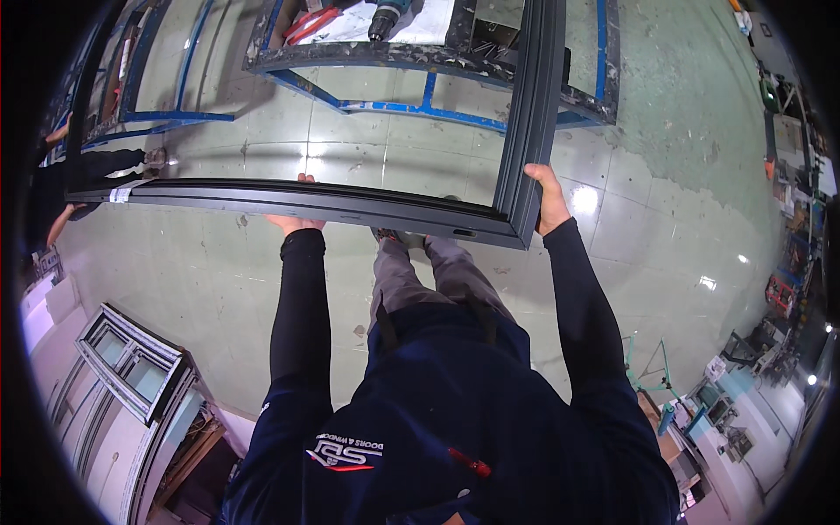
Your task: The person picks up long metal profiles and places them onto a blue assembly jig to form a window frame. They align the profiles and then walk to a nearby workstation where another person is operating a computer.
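Observation:
A large dark grey window frame [367, 208] spans the view, held up in front of my body. My left hand [296, 223] is closed around its near bar from below, with fingertips showing over the bar's inner edge. At the near right corner, my right hand [549, 199] grips the outer side of the right bar, thumb on top; its other fingers are mostly hidden behind the profile. A co-worker's hand [72, 211] is at the frame's far left end, where a pale sticker [121, 192] sits on the near bar.
Beyond the frame stands a blue-legged workbench [385, 58] with a drill [388, 19] and red-handled tool [313, 26] on it. Another blue metal stand [179, 115] is at upper left. Window panels [131, 363] lean at lower left. Shelves and equipment [792, 289] line the right side.

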{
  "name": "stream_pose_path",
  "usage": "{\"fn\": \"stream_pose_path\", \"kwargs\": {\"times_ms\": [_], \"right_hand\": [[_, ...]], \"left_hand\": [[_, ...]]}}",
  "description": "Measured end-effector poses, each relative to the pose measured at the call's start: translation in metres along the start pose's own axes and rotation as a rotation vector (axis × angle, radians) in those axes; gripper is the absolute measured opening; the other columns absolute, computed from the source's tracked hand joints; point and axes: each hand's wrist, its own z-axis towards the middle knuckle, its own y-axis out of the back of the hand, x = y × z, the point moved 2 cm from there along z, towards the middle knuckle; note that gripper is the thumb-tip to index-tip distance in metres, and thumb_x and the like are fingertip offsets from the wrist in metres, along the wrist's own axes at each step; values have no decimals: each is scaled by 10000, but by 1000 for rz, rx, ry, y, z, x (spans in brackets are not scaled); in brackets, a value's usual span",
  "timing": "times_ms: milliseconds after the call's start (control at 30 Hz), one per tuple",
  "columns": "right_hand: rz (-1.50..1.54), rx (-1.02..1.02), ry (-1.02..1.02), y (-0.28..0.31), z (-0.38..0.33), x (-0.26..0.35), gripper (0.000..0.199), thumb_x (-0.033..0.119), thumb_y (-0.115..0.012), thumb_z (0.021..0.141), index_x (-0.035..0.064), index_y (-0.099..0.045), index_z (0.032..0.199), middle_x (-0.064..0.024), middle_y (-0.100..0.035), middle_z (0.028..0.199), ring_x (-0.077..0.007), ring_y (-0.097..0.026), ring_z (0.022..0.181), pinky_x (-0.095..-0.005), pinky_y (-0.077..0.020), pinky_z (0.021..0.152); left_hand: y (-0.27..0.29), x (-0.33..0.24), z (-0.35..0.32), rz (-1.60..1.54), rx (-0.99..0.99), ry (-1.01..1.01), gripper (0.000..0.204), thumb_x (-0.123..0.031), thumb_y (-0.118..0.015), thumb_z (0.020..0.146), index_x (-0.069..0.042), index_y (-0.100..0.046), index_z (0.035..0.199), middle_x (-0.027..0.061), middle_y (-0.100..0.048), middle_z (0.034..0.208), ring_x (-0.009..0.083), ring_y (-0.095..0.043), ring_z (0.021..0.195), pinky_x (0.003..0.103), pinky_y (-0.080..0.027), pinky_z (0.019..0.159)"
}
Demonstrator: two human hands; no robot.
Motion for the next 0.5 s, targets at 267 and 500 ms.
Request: {"fn": "stream_pose_path", "kwargs": {"times_ms": [267,500], "right_hand": [[233,64,-78,-10,-1,-7,417,329,-602,863,41,-582,1164,-83,-623,1084,-202,-611,970,-327,-477,864],[17,45,54,-10,7,-7,511,458,-601,856,120,-473,1217,-30,-541,981,-151,-572,862,-304,-496,732]], "left_hand": [[16,31,27,-123,166,-66,744,-734,-366,808,-151,-459,1261,62,-514,1235,263,-512,1056,447,-442,899],[31,22,-18,126,40,100,1039,-903,-317,708,-110,-412,1373,94,-507,1287,254,-479,1121,442,-381,942]]}}
